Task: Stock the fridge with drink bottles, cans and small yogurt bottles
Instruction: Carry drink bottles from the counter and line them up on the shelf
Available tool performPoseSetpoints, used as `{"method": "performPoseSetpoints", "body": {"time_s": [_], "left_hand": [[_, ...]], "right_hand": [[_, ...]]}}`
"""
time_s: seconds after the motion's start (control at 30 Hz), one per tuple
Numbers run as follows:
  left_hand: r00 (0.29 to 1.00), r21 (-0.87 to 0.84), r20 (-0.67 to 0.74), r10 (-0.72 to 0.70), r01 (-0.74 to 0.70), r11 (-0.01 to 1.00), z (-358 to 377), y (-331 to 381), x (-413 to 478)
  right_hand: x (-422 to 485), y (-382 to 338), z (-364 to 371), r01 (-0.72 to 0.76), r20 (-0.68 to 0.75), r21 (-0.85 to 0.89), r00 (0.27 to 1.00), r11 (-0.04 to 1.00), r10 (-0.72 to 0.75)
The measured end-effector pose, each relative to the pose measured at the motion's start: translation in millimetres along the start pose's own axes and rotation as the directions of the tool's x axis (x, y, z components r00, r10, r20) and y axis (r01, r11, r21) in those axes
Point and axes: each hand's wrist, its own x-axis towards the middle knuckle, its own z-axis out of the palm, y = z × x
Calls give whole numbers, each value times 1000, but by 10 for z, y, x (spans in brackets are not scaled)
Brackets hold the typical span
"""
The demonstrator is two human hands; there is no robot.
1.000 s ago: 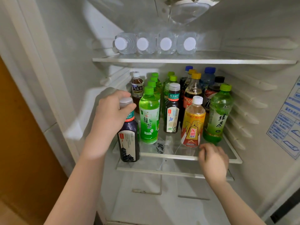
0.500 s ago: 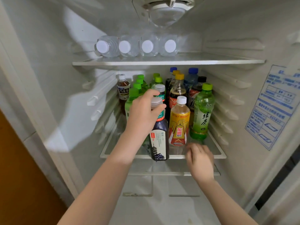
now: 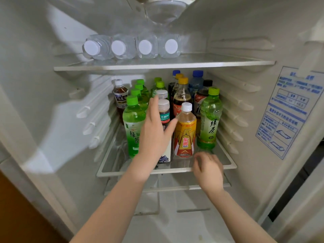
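A dark tea bottle (image 3: 164,114) with a grey cap stands upright in the front row of the fridge's middle glass shelf (image 3: 122,172), between a green tea bottle (image 3: 132,130) and a yellow energy-drink bottle (image 3: 185,134). My left hand (image 3: 154,130) is in front of the dark bottle with fingers straight and thumb spread, hiding most of its body. My right hand (image 3: 208,167) rests at the shelf's front rim with fingers loosely curled, holding nothing.
Behind the front row stand several more bottles: green tea, cola, water, and another green tea bottle (image 3: 209,123) at the right. Several water bottles (image 3: 131,47) lie on the top shelf (image 3: 157,66). A second glass shelf (image 3: 175,188) sits just below. A blue sticker (image 3: 289,111) is on the right wall.
My left hand carried the dark bottle from the shelf's left front to the gap beside the yellow bottle, set it down and opened its fingers. The right hand stayed at the rim.
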Motion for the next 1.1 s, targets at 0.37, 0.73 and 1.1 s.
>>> {"method": "performPoseSetpoints", "body": {"time_s": [0.37,0.73,1.1], "left_hand": [[974,-229,67,-215,225,947,469,-359,-753],[939,-272,148,-309,339,900,533,-479,-555],[941,-271,148,-304,334,903,573,-526,-513]], "right_hand": [[229,-208,88,-85,28,355,996,931,81],[320,-125,187,-36,89,314,996,949,8],[309,-117,195,-22,97,232,995,973,-1]]}}
